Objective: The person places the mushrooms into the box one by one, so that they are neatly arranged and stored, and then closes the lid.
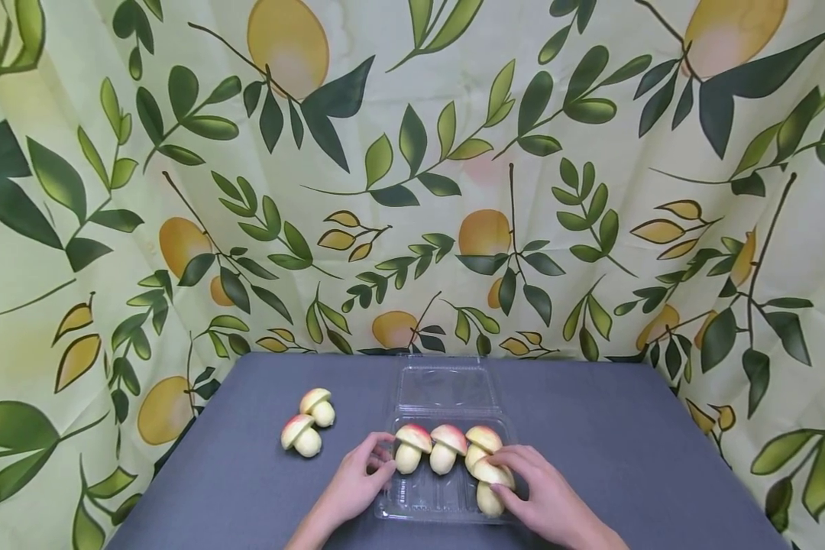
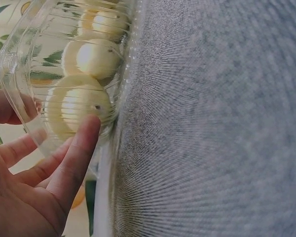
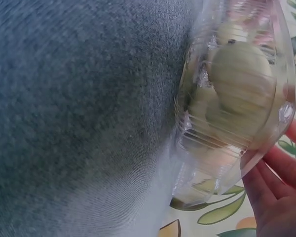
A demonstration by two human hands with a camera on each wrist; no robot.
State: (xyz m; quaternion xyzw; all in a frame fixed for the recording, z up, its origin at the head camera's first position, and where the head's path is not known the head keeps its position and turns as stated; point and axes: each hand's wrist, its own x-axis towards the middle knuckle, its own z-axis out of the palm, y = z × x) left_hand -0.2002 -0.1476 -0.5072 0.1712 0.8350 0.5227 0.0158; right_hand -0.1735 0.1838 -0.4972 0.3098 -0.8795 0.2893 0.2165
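Observation:
A clear plastic clamshell box (image 1: pixel 412 508) lies on the table with its lid (image 1: pixel 447 386) folded back. Three artificial-looking mushrooms (image 1: pixel 443 451) with red-blushed cream caps and pale stems line its far part. My right hand (image 1: pixel 539 489) is over the box's right side, its fingers and thumb around another mushroom (image 1: pixel 490 498) in the near right corner, which overlaps the one behind it. At the left wall, my left hand (image 1: pixel 354 477) grips the box; the left wrist view has a finger against the clear wall beside a mushroom (image 2: pixel 86 106) and others at the rim.
Two more mushrooms (image 1: pixel 305 435) lie touching on the dark grey table (image 1: pixel 241 489), left of the box. A fabric backdrop (image 1: pixel 412 191) printed with leaves and yellow fruit rises behind the table and along both sides.

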